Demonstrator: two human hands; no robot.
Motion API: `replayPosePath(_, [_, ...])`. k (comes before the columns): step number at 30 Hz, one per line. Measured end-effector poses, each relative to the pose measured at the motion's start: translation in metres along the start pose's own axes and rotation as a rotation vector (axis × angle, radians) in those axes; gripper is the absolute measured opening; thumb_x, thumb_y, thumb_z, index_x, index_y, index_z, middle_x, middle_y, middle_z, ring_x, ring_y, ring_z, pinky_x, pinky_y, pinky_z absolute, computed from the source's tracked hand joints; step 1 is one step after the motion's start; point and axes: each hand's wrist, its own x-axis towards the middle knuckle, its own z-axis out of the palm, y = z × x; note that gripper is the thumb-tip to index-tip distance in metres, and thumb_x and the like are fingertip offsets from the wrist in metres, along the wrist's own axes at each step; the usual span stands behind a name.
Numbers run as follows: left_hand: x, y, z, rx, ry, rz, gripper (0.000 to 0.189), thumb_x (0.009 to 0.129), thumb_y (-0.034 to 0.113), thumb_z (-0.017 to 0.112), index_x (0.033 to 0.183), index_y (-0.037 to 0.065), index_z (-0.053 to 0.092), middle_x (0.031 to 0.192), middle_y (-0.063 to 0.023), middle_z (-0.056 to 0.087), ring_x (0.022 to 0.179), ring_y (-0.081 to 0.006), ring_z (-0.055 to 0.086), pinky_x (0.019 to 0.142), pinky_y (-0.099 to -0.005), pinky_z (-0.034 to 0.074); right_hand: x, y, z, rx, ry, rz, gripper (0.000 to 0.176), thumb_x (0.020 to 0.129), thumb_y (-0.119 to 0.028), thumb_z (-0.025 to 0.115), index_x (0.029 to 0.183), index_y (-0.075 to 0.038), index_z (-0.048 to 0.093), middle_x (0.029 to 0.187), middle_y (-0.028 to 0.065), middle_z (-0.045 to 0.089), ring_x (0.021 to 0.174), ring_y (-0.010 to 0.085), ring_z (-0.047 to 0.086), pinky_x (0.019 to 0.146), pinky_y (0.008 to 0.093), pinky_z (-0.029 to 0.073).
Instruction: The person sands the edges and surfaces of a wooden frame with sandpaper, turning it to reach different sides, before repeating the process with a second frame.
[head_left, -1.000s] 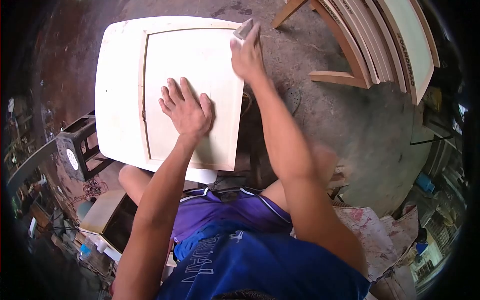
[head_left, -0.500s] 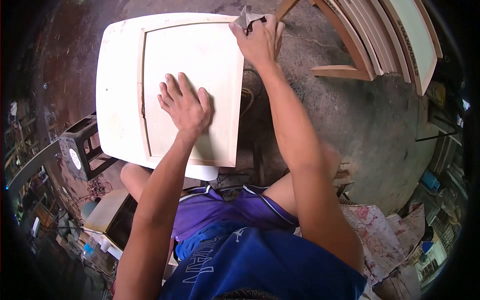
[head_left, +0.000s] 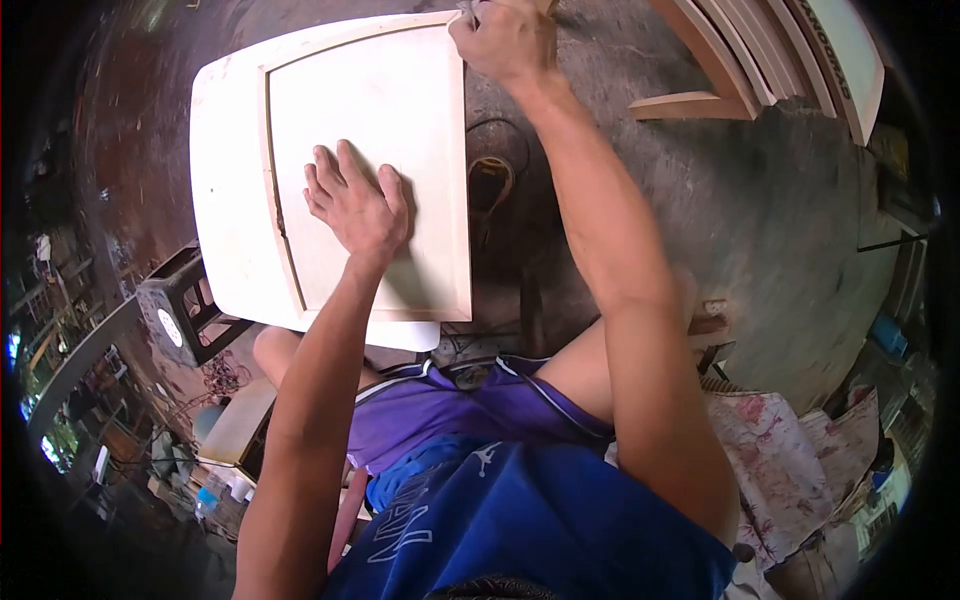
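Note:
A pale wooden framed panel (head_left: pixel 410 110) lies flat on a white table (head_left: pixel 228 150) in front of me. My left hand (head_left: pixel 362 210) rests on the panel's middle, its fingers spread and holding nothing. At the far right corner of the panel, my right hand (head_left: pixel 512 48) has its fingers closed on a grey folded piece of sandpaper (head_left: pixel 467 10), mostly hidden by the fingers and cut by the upper edge of the view. A dark chipped mark (head_left: pixel 281 222) shows along the frame's left strip.
Several wooden frames and boards (head_left: pixel 760 50) stand stacked at the upper right. A dark plastic stool (head_left: pixel 180 315) is left of the table. A roll of tape (head_left: pixel 492 180) shows beyond the panel's right edge. Flowered cloth (head_left: pixel 765 465) lies at the lower right.
My right hand with the sandpaper has moved a little farther forward at the panel's far right corner. My left hand stays flat on the panel. The whole view has shifted slightly.

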Motion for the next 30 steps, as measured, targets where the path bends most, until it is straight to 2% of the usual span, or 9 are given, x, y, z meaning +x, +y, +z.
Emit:
replayPosePath(1, [0.0, 0.0, 0.001, 0.002, 0.002, 0.008, 0.073, 0.099, 0.041, 0.054, 0.159, 0.005, 0.035, 0.165, -0.028, 0.024, 0.154, -0.0503, 0.018, 0.124, -0.0654, 0.012, -0.002, 0.002, 0.005, 0.028, -0.009, 0.024, 0.023, 0.085, -0.026, 0.069, 0.08, -0.005, 0.076, 0.084, 0.0167, 0.073, 0.083, 0.0384, 0.072, 0.071, 0.0522, 0.059])
replayPosePath(5, [0.001, -0.002, 0.003, 0.01, 0.004, -0.001, 0.073, 0.099, 0.042, 0.053, 0.159, 0.005, 0.035, 0.165, -0.0288, 0.025, 0.154, -0.0505, 0.017, 0.125, -0.0649, 0.011, -0.002, -0.003, 0.02, 0.03, 0.097, 0.087, 0.016, 0.084, -0.019, 0.07, 0.089, -0.004, 0.075, 0.073, 0.0151, 0.071, 0.066, 0.0438, 0.069, 0.063, 0.0519, 0.058])
replayPosePath(7, [-0.001, -0.001, 0.002, 0.012, -0.001, -0.002, 0.073, 0.099, 0.043, 0.053, 0.159, 0.005, 0.035, 0.165, -0.0291, 0.025, 0.154, -0.0505, 0.017, 0.125, -0.0646, 0.011, 0.001, -0.01, 0.026, 0.092, 0.129, 0.216, 0.015, 0.085, -0.016, 0.072, 0.096, -0.006, 0.074, 0.086, 0.0141, 0.073, 0.079, 0.0408, 0.071, 0.072, 0.0501, 0.058])
replayPosePath(12, [0.001, 0.001, 0.0, 0.017, -0.002, -0.009, 0.074, 0.098, 0.041, 0.053, 0.159, 0.004, 0.035, 0.165, -0.0295, 0.024, 0.154, -0.051, 0.018, 0.125, -0.0636, 0.011, -0.016, -0.027, 0.034, 0.2, 0.19, 0.218, 0.016, 0.088, -0.019, 0.075, 0.098, -0.006, 0.075, 0.109, 0.0109, 0.07, 0.099, 0.0354, 0.065, 0.087, 0.0468, 0.055])
replayPosePath(14, [0.0, 0.002, -0.003, 0.006, -0.013, -0.02, 0.074, 0.098, 0.041, 0.054, 0.159, 0.003, 0.035, 0.165, -0.0295, 0.025, 0.153, -0.0513, 0.018, 0.125, -0.0639, 0.011, -0.025, -0.032, 0.027, 0.143, 0.183, 0.142, 0.036, 0.093, -0.029, 0.075, 0.113, 0.0, 0.078, 0.126, 0.0152, 0.07, 0.104, 0.0354, 0.058, 0.096, 0.0435, 0.049])
replayPosePath(18, [0.002, 0.004, -0.002, -0.013, -0.004, -0.017, 0.074, 0.098, 0.04, 0.054, 0.158, 0.003, 0.035, 0.165, -0.0296, 0.025, 0.153, -0.0517, 0.019, 0.124, -0.0647, 0.01, -0.041, -0.043, 0.024, 0.052, 0.171, 0.149, 0.024, 0.088, -0.016, 0.075, 0.106, 0.0, 0.076, 0.122, 0.0102, 0.072, 0.1, 0.0343, 0.062, 0.088, 0.0446, 0.052])
replayPosePath(24, [0.0, 0.004, -0.004, -0.022, -0.011, -0.009, 0.074, 0.098, 0.041, 0.053, 0.158, 0.003, 0.034, 0.165, -0.0295, 0.024, 0.153, -0.0511, 0.018, 0.124, -0.0654, 0.01, -0.034, -0.042, 0.036, -0.012, 0.196, 0.152, 0.034, 0.089, -0.015, 0.074, 0.119, 0.001, 0.073, 0.135, 0.0141, 0.069, 0.114, 0.0369, 0.061, 0.097, 0.0509, 0.047])
replayPosePath(27, [0.002, 0.003, -0.002, -0.001, -0.012, -0.01, 0.074, 0.098, 0.041, 0.053, 0.159, 0.002, 0.034, 0.165, -0.0294, 0.024, 0.154, -0.0515, 0.017, 0.124, -0.0658, 0.01, -0.073, -0.061, 0.02, 0.009, 0.066, 0.218, 0.041, 0.091, -0.015, 0.073, 0.13, -0.001, 0.069, 0.142, 0.0167, 0.065, 0.128, 0.0452, 0.056, 0.105, 0.0593, 0.043])
replayPosePath(30, [0.001, 0.005, -0.005, -0.001, -0.013, -0.006, 0.071, 0.1, 0.037, 0.054, 0.159, 0.004, 0.034, 0.165, -0.0294, 0.024, 0.153, -0.0506, 0.018, 0.124, -0.0646, 0.013, -0.064, -0.056, 0.018, 0.0, 0.094, 0.191, 0.038, 0.095, -0.015, 0.067, 0.129, 0.002, 0.071, 0.137, 0.0232, 0.067, 0.126, 0.0467, 0.059, 0.114, 0.0494, 0.042])
